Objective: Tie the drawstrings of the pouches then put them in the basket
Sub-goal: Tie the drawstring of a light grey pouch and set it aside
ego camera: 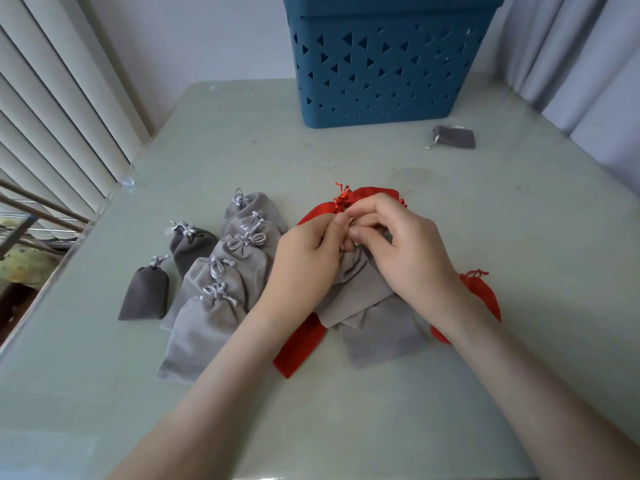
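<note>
Pouches [221, 271] at centre left are lying tied, outside the basket [388, 64]. Your left hand [304, 258] and right hand [408, 251] are pinching a grey pouch [356, 282] at its neck.

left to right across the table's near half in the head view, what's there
leftmost dark grey pouch → pile of tied light grey pouches → left hand → right hand → red pouch beside the right wrist

grey pouches [207, 320]: matt velvety cloth, pale cord ties; red pouches [299, 344]: same soft matt cloth; basket [388, 64]: smooth blue plastic, triangle cut-outs; table [381, 410]: smooth, slightly glossy pale green top
</note>
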The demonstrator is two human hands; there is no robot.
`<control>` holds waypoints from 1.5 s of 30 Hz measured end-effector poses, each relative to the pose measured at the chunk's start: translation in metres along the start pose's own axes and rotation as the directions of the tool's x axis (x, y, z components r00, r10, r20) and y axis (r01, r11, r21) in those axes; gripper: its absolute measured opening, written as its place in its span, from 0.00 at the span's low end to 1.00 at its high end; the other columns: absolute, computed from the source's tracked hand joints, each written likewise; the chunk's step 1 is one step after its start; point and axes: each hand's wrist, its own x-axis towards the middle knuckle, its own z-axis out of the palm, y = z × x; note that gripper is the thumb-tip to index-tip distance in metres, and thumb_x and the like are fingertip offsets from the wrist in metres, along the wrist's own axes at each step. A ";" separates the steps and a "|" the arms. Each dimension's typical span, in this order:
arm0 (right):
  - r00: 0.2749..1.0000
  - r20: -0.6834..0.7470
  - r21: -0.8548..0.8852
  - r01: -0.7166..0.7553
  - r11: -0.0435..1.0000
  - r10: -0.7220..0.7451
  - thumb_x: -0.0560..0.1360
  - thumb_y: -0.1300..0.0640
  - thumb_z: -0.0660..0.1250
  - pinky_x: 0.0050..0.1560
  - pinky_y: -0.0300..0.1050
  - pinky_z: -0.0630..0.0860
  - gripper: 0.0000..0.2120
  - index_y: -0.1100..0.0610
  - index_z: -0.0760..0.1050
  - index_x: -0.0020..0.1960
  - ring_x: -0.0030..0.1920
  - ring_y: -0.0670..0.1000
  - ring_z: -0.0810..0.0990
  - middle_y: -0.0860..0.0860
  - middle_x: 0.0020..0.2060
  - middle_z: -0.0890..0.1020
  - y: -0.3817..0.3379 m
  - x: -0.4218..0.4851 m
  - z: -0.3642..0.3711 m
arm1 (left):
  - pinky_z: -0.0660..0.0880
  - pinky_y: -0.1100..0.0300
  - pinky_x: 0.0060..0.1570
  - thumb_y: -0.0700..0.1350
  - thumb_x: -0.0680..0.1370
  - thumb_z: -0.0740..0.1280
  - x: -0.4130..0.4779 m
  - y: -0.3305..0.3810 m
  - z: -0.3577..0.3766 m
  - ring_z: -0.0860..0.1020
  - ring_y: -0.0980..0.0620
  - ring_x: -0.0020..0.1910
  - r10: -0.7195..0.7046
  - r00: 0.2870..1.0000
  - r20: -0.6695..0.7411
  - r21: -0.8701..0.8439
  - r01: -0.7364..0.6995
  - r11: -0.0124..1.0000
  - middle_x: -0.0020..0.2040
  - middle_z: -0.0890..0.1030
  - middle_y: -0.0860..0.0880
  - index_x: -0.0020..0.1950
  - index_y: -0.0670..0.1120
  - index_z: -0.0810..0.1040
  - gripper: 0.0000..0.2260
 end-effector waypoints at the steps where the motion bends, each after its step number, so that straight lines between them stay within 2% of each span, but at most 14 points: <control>1: 1.000 -0.022 0.007 0.004 1.000 -0.004 0.74 0.66 0.67 0.45 0.27 0.71 0.06 0.60 0.78 0.50 0.43 0.41 0.80 0.47 0.36 0.82 0.000 0.000 -0.001 | 0.61 0.68 0.28 0.46 0.82 0.58 0.000 0.000 0.000 0.67 0.60 0.24 -0.001 1.000 0.006 -0.025 0.001 1.000 0.22 0.70 0.58 0.31 0.48 0.71 0.18; 3: 0.997 -0.073 0.008 0.027 1.000 -0.026 0.74 0.64 0.66 0.47 0.29 0.73 0.06 0.59 0.79 0.49 0.44 0.43 0.81 0.47 0.39 0.83 0.001 0.001 -0.003 | 0.61 0.65 0.31 0.46 0.82 0.59 0.000 0.001 -0.001 0.65 0.60 0.26 -0.008 0.999 0.035 -0.090 0.011 0.996 0.25 0.71 0.56 0.32 0.45 0.73 0.18; 5: 0.990 -0.113 -0.063 0.083 0.995 -0.089 0.73 0.62 0.66 0.47 0.33 0.73 0.05 0.59 0.80 0.48 0.44 0.47 0.81 0.43 0.39 0.81 0.000 0.001 -0.005 | 0.63 0.59 0.37 0.48 0.81 0.60 0.001 0.000 -0.002 0.68 0.56 0.32 -0.022 0.997 0.079 -0.205 0.038 0.978 0.31 0.73 0.48 0.33 0.44 0.74 0.18; 8: 0.965 -0.135 -0.188 0.196 0.962 -0.223 0.73 0.64 0.67 0.44 0.31 0.70 0.02 0.62 0.79 0.44 0.41 0.49 0.76 0.35 0.36 0.73 -0.001 0.001 -0.006 | 0.64 0.57 0.39 0.48 0.81 0.60 0.001 0.001 -0.004 0.68 0.51 0.36 -0.059 0.989 0.137 -0.337 0.103 0.936 0.33 0.73 0.47 0.31 0.48 0.74 0.18; 13: 0.933 -0.171 -0.292 0.260 0.920 -0.317 0.73 0.67 0.67 0.44 0.27 0.65 0.02 0.63 0.76 0.41 0.41 0.48 0.71 0.41 0.38 0.72 0.001 0.002 -0.007 | 0.63 0.56 0.36 0.50 0.79 0.63 0.003 0.002 -0.005 0.67 0.50 0.35 -0.102 0.975 0.197 -0.399 0.175 0.900 0.32 0.73 0.46 0.30 0.49 0.76 0.17; 16: 0.984 -0.148 -0.020 0.095 0.995 -0.096 0.73 0.56 0.67 0.45 0.35 0.71 0.06 0.57 0.74 0.48 0.42 0.48 0.77 0.41 0.36 0.76 -0.004 0.002 -0.006 | 0.68 0.59 0.36 0.45 0.79 0.64 0.003 0.002 -0.006 0.71 0.53 0.34 -0.091 0.980 0.179 -0.469 0.166 0.868 0.31 0.75 0.49 0.31 0.48 0.77 0.16; 19: 0.987 0.056 0.216 -0.158 0.963 0.149 0.72 0.53 0.69 0.48 0.42 0.75 0.12 0.52 0.73 0.55 0.43 0.46 0.80 0.46 0.40 0.82 -0.002 0.005 -0.006 | 0.73 0.60 0.43 0.42 0.77 0.65 0.004 0.002 -0.006 0.77 0.52 0.39 -0.075 0.986 0.148 -0.570 0.147 0.809 0.35 0.80 0.49 0.37 0.47 0.80 0.10; 21: 0.963 0.190 0.292 -0.240 0.926 0.190 0.76 0.59 0.67 0.51 0.43 0.75 0.05 0.53 0.78 0.51 0.45 0.44 0.81 0.48 0.43 0.83 -0.002 0.004 -0.006 | 0.75 0.60 0.45 0.41 0.77 0.65 0.004 0.002 -0.006 0.79 0.51 0.41 -0.066 0.989 0.134 -0.574 0.131 0.808 0.38 0.82 0.48 0.41 0.45 0.81 0.07; 25: 0.935 0.207 0.394 -0.348 0.850 0.287 0.76 0.62 0.66 0.44 0.42 0.71 0.08 0.55 0.76 0.38 0.39 0.48 0.75 0.52 0.35 0.79 -0.003 0.002 -0.007 | 0.75 0.53 0.52 0.41 0.77 0.67 0.003 -0.002 -0.005 0.79 0.48 0.46 -0.053 0.993 0.107 -0.544 0.104 0.832 0.43 0.82 0.43 0.44 0.45 0.81 0.04; 29: 0.919 0.257 0.394 -0.382 0.836 0.298 0.77 0.63 0.65 0.44 0.42 0.70 0.08 0.57 0.75 0.40 0.41 0.50 0.74 0.56 0.38 0.78 -0.004 0.003 -0.009 | 0.74 0.54 0.50 0.43 0.75 0.68 0.004 -0.004 -0.006 0.78 0.49 0.44 -0.042 0.993 0.112 -0.547 0.097 0.832 0.40 0.82 0.47 0.42 0.46 0.82 0.04; 32: 0.876 0.381 0.553 -0.473 0.686 0.296 0.75 0.62 0.64 0.42 0.34 0.75 0.05 0.58 0.77 0.40 0.39 0.45 0.79 0.50 0.35 0.81 -0.005 0.005 -0.014 | 0.73 0.57 0.45 0.41 0.77 0.65 0.006 -0.004 -0.006 0.76 0.50 0.40 -0.045 0.984 0.170 -0.626 0.143 0.766 0.36 0.79 0.48 0.41 0.43 0.80 0.06; 35: 0.843 0.439 0.629 -0.535 0.565 0.310 0.72 0.60 0.65 0.40 0.34 0.76 0.04 0.60 0.77 0.40 0.37 0.44 0.79 0.49 0.34 0.81 -0.006 0.007 -0.019 | 0.73 0.64 0.40 0.41 0.75 0.64 0.007 -0.005 -0.005 0.75 0.54 0.36 -0.009 0.969 0.247 -0.700 0.185 0.689 0.35 0.77 0.50 0.37 0.45 0.80 0.09; 41: 0.902 0.275 0.456 -0.427 0.781 0.333 0.77 0.62 0.63 0.41 0.40 0.70 0.09 0.57 0.77 0.39 0.38 0.48 0.75 0.53 0.34 0.78 -0.001 0.006 -0.020 | 0.75 0.65 0.47 0.40 0.72 0.67 0.010 -0.003 -0.008 0.78 0.53 0.43 0.008 0.967 0.256 -0.606 0.154 0.780 0.39 0.81 0.48 0.42 0.41 0.79 0.04; 45: 0.921 0.207 0.357 -0.384 0.851 0.329 0.78 0.62 0.62 0.40 0.37 0.70 0.11 0.55 0.77 0.38 0.35 0.43 0.76 0.45 0.31 0.79 -0.003 0.007 -0.019 | 0.73 0.69 0.40 0.34 0.75 0.66 0.009 0.003 -0.010 0.77 0.58 0.36 -0.005 0.974 0.228 -0.547 0.132 0.827 0.36 0.81 0.49 0.44 0.40 0.80 0.04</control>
